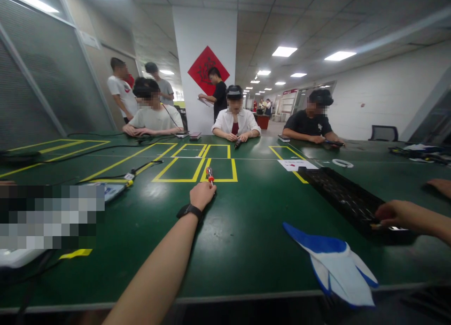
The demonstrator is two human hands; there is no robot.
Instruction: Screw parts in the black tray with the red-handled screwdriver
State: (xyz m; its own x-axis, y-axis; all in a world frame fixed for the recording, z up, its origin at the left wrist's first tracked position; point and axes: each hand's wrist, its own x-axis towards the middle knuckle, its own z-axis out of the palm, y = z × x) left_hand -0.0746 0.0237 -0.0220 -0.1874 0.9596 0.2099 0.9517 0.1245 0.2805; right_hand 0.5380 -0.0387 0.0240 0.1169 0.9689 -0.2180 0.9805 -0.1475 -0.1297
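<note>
My left hand, with a black band on its wrist, is closed on the shaft end of a screwdriver. The red-and-clear handle points away from me over a yellow-taped outline. To the right, my right hand reaches over the near end of a long black tray. Its fingers are bent together at the tray's inside. Something small and brownish shows at the fingertips, too unclear to name. Small shiny pieces lie in the tray, blurred. Between my hands and nearer the edge rests a blue-and-white work glove.
Yellow tape marks rectangles on the green table. A white sheet touches the tray's far end; a white ring lies beyond. Black cables run at left. Several people sit opposite; another person's hand is at far right.
</note>
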